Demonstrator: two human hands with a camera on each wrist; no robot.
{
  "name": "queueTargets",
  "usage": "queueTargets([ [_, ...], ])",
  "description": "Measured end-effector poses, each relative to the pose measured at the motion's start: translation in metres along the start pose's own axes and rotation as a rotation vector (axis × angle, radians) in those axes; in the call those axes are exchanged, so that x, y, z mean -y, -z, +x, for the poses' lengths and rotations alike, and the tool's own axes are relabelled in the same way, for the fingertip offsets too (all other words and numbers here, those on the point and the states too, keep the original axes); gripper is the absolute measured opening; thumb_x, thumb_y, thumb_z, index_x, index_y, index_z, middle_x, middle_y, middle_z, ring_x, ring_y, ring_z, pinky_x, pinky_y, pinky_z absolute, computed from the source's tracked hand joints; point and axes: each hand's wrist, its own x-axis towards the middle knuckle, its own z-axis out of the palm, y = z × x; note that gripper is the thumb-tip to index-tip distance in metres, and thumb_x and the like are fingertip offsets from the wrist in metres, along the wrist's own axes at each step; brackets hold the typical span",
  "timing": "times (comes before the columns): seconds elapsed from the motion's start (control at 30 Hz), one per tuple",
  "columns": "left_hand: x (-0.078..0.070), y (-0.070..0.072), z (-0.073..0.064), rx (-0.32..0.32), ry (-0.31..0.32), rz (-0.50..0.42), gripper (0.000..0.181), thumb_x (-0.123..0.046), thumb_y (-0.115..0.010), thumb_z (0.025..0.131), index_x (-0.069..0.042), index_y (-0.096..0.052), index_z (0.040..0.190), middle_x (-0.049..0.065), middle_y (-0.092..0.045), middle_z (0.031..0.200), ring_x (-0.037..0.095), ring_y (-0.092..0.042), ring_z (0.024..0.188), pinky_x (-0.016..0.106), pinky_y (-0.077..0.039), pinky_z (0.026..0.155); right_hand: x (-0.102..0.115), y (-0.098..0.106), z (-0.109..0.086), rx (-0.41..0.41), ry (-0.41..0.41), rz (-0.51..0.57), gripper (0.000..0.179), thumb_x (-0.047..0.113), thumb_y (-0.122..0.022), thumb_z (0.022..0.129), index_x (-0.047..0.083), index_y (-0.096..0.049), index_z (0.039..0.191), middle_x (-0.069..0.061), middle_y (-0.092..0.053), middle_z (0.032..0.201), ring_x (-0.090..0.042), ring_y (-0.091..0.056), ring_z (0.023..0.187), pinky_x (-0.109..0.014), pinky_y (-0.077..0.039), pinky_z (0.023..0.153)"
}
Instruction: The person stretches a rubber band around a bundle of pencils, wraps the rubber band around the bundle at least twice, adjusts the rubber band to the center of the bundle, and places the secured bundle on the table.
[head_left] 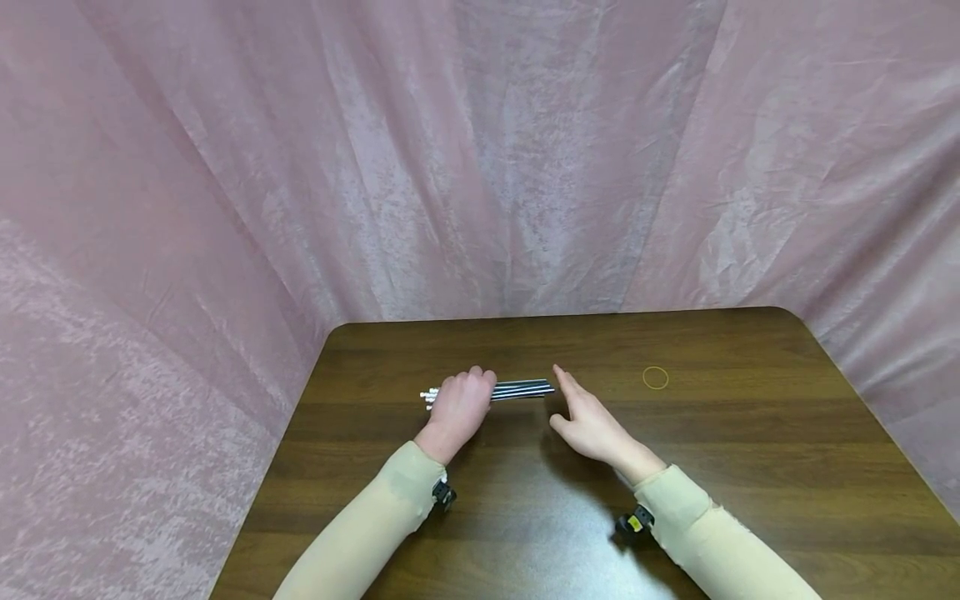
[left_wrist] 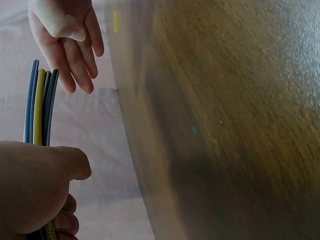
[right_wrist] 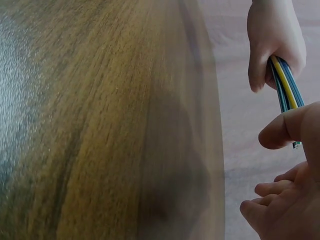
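Observation:
My left hand (head_left: 462,406) grips a bundle of slim pencils (head_left: 522,389) around its left part, holding it lengthwise over the table. White tips poke out on the left of the fist, and the blunt ends point toward the right hand. In the left wrist view the pencils (left_wrist: 38,107) show blue, yellow and dark barrels, with gold lettering on one below the hand (left_wrist: 32,185). Just beyond the blunt ends is my right hand (head_left: 592,427), its fingers extended and thumb spread apart, holding nothing.
A thin yellow rubber band (head_left: 656,367) lies on the brown wooden table (head_left: 750,467), to the right of and beyond the right hand. Pink curtains (head_left: 525,167) hang behind the table and along its sides.

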Motion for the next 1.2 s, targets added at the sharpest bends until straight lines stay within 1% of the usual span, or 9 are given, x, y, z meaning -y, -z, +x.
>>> queueTargets([
  [0.2,0.002,0.001,0.002,-0.027,0.005,0.031,0.031,-0.025,-0.086,0.073,-0.008,-0.061,0.081,0.007,-0.059,0.074,0.024,-0.063,0.06,0.038,-0.051,0.052,0.0,0.0,0.0,0.003,0.002,-0.003,0.081,0.012,-0.059,0.089,0.001,-0.016,0.157,-0.024,-0.024,0.159,-0.038,-0.025,0.146,-0.054,-0.027,0.113],
  [0.3,0.005,0.001,0.001,-0.043,0.015,0.051,0.028,-0.02,-0.085,0.072,-0.008,-0.061,0.078,0.007,-0.059,0.073,0.024,-0.063,0.059,0.038,-0.05,0.051,0.001,0.0,0.0,-0.005,0.012,-0.003,0.081,0.012,-0.059,0.089,0.001,-0.017,0.157,-0.024,-0.024,0.159,-0.039,-0.025,0.146,-0.053,-0.027,0.113],
  [0.43,0.008,0.0,0.001,-0.06,0.021,0.051,0.022,-0.013,-0.081,0.072,-0.008,-0.06,0.076,0.007,-0.06,0.072,0.025,-0.063,0.059,0.038,-0.05,0.051,0.002,0.0,0.001,-0.019,0.028,-0.011,0.081,0.011,-0.059,0.088,0.0,-0.018,0.157,-0.024,-0.025,0.159,-0.04,-0.026,0.145,-0.053,-0.027,0.113],
  [0.6,0.011,0.0,0.002,-0.056,0.024,0.027,0.022,-0.014,-0.082,0.072,-0.008,-0.061,0.077,0.008,-0.06,0.074,0.026,-0.063,0.061,0.04,-0.049,0.052,0.001,0.0,0.002,-0.019,0.028,-0.016,0.081,0.011,-0.058,0.088,-0.001,-0.017,0.156,-0.024,-0.024,0.159,-0.04,-0.025,0.146,-0.053,-0.026,0.114],
  [0.77,0.013,0.001,0.002,-0.03,0.021,-0.003,0.032,-0.022,-0.089,0.068,-0.008,-0.062,0.078,0.007,-0.059,0.074,0.026,-0.062,0.062,0.04,-0.049,0.053,0.001,0.001,0.001,-0.001,0.021,-0.013,0.082,0.012,-0.059,0.088,0.001,-0.016,0.157,-0.023,-0.024,0.159,-0.038,-0.023,0.147,-0.053,-0.026,0.114],
  [0.9,0.011,0.002,0.003,-0.04,0.024,0.014,0.032,-0.022,-0.089,0.068,-0.008,-0.062,0.077,0.007,-0.059,0.074,0.026,-0.062,0.061,0.039,-0.049,0.053,0.002,-0.001,0.002,-0.006,0.025,-0.021,0.082,0.01,-0.059,0.088,0.001,-0.017,0.157,-0.022,-0.024,0.16,-0.036,-0.022,0.147,-0.052,-0.025,0.115],
  [0.97,0.009,0.001,0.003,-0.057,0.021,0.041,0.026,-0.017,-0.085,0.071,-0.008,-0.062,0.077,0.007,-0.059,0.073,0.026,-0.062,0.061,0.039,-0.049,0.052,0.004,-0.004,0.002,-0.003,0.025,-0.025,0.082,0.009,-0.06,0.088,0.002,-0.016,0.157,-0.021,-0.023,0.16,-0.035,-0.02,0.148,-0.05,-0.024,0.115],
  [1.1,0.002,-0.003,0.003,-0.086,-0.006,0.076,0.011,-0.004,-0.07,0.082,-0.008,-0.062,0.077,0.008,-0.058,0.073,0.025,-0.062,0.06,0.038,-0.049,0.051,0.011,-0.008,0.004,0.009,0.009,-0.022,0.084,0.01,-0.06,0.088,0.001,-0.014,0.157,-0.021,-0.021,0.161,-0.034,-0.019,0.149,-0.049,-0.024,0.115],
  [1.2,-0.003,-0.004,0.004,-0.088,-0.014,0.081,0.012,0.001,-0.062,0.087,-0.008,-0.062,0.078,0.008,-0.058,0.073,0.024,-0.062,0.06,0.037,-0.049,0.051,0.014,-0.01,0.005,0.01,-0.003,-0.029,0.085,0.012,-0.06,0.087,0.0,-0.013,0.157,-0.022,-0.02,0.161,-0.034,-0.02,0.148,-0.048,-0.025,0.115],
])
